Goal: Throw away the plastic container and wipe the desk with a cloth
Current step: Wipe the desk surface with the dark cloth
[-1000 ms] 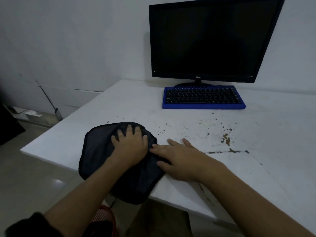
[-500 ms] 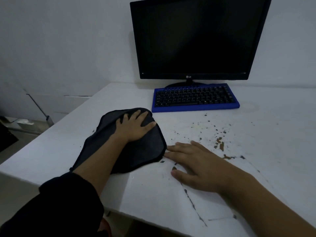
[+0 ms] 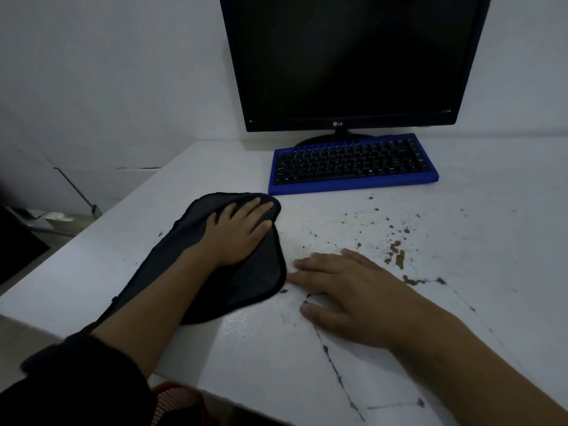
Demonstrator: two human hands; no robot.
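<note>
A dark cloth [image 3: 255,281] lies spread on the white desk [image 3: 479,210], left of centre. My left hand [image 3: 239,232] presses flat on the cloth's far part, fingers pointing toward the keyboard. My right hand [image 3: 347,290] rests flat on the bare desk just right of the cloth, fingers apart, holding nothing. Brown specks and stains [image 3: 396,253] dot the desk beyond and to the right of my right hand. No plastic container is in view.
A blue keyboard [image 3: 350,166] sits just beyond the cloth, in front of a black monitor [image 3: 347,56] against the wall. Dark cracks [image 3: 332,361] run across the near desk surface. Something red and meshed [image 3: 175,404] shows below the desk's front edge.
My left hand has pushed the cloth from the desk's near edge, where it hung over, up toward the keyboard. My right hand stays flat on the desk beside it.
</note>
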